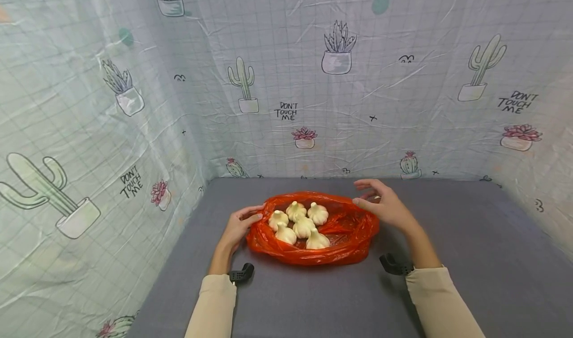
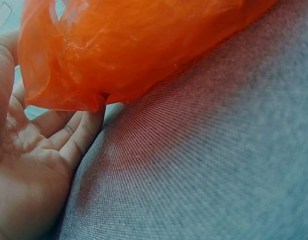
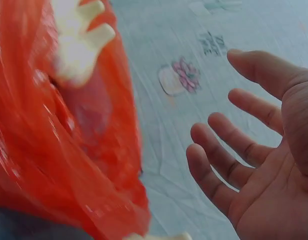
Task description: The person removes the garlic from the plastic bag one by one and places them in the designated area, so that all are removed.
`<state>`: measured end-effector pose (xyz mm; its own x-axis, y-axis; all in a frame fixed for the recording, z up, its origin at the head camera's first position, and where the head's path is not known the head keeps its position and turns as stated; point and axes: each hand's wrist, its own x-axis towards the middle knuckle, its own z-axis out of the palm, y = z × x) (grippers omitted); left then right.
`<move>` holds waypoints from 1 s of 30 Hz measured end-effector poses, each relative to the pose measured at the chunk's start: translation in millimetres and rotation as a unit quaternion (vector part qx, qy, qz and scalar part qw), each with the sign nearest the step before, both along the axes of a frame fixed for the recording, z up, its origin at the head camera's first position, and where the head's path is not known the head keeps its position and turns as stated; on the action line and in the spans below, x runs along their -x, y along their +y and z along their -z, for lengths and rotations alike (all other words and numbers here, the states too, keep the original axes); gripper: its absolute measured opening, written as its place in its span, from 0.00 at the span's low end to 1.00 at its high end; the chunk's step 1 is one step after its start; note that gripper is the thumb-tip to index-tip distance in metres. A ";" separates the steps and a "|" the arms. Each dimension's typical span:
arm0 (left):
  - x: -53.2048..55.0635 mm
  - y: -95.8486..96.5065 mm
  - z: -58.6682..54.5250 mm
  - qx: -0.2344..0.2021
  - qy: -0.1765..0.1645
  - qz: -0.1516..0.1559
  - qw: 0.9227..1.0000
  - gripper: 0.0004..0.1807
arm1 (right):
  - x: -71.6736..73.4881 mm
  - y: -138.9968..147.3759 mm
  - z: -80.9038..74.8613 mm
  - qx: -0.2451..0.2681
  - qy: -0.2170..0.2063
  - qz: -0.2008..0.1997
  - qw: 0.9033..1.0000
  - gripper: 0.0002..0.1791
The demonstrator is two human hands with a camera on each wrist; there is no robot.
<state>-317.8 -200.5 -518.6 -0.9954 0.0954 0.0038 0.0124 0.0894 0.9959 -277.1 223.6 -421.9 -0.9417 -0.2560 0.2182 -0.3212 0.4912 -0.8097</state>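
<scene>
Garlic bulbs: six (image 1: 303, 227), clustered at lower centre of the head frame, in the left half of the bag's hollow; pale cream, rounded and faintly ribbed, each drawn up to a blunt neck.
Red bag: thin, glossy plastic film (image 1: 313, 258), slumped into a wide oval with a gaping mouth; rim crumpled, walls translucent where light passes through.
Left hand: at the bag's left end (image 1: 234, 230), thumb and fingers touching the film; fingertips partly hidden, so whether they pinch it cannot be told.
Right hand: released and holding nothing (image 1: 388, 208), above the bag's right end; fingers spread apart in the right wrist view.
Handling of the film: probably best steadied lightly from the left, since a hard pull could stretch it or roll the bulbs; the right fingertips should clear the rim to avoid snagging.
Handling of a bulb: judged firmest when cupped round its broad body, the neck offering a narrower hold.
Pale shape: at the lower edge of the right wrist frame (image 3: 164, 236), too cut off to identify.
Tabletop: grey (image 1: 286, 303), with a fine woven texture in the left wrist view.
Wrist cameras: black (image 1: 242, 273), just beyond beige sleeves (image 1: 215, 298).
Backdrop: creased sheet (image 1: 277, 154) across the upper frame, printed with grid lines and potted cacti.
</scene>
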 end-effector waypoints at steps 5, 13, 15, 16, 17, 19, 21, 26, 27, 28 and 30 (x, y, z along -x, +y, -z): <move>0.0 -0.5 0.6 0.006 0.001 -0.003 1.000 0.20 | 1.5 -17.8 7.1 -0.006 -0.006 -0.047 0.999 0.26; 0.2 -0.7 0.3 -0.004 -0.007 0.001 1.000 0.20 | 2.8 -39.1 19.3 -0.005 -0.009 -0.117 0.993 0.25; 0.3 -0.9 0.4 -0.006 -0.009 0.002 1.000 0.21 | 3.3 -42.8 22.7 -0.011 -0.014 -0.131 0.991 0.25; 0.6 -1.2 0.6 -0.007 -0.010 0.002 1.000 0.21 | 3.6 -44.5 24.3 -0.015 -0.017 -0.137 0.990 0.25; 0.9 -1.4 0.8 -0.006 -0.010 0.002 1.000 0.21 | 4.0 -46.2 26.0 -0.018 -0.020 -0.144 0.989 0.25; 1.2 -1.8 0.8 -0.003 -0.008 0.001 1.000 0.21 | 4.4 -49.2 29.5 -0.020 -0.026 -0.157 0.987 0.25; 1.3 -1.9 0.8 -0.001 -0.007 0.001 1.000 0.20 | 4.3 -52.1 32.1 -0.023 -0.032 -0.168 0.985 0.25; 1.6 -1.9 1.2 0.000 -0.008 0.000 1.000 0.20 | 2.5 -60.0 35.4 -0.031 -0.039 -0.194 0.980 0.25; 1.8 -1.9 1.6 -0.001 -0.008 -0.001 1.000 0.20 | 2.3 -61.4 36.4 -0.034 -0.039 -0.197 0.979 0.25; 2.0 -1.8 1.8 0.000 -0.007 -0.001 1.000 0.20 | 2.3 -62.7 37.4 -0.036 -0.041 -0.201 0.978 0.25; 2.4 -1.6 2.3 -0.001 -0.006 -0.001 1.000 0.20 | 2.2 -65.1 39.7 -0.044 -0.042 -0.205 0.977 0.25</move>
<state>-320.2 -202.1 -520.9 -0.9956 0.0933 -0.0078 0.0004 0.0875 0.9962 -279.4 158.5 -461.7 -0.7694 -0.6302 0.1046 -0.4398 0.4037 -0.8023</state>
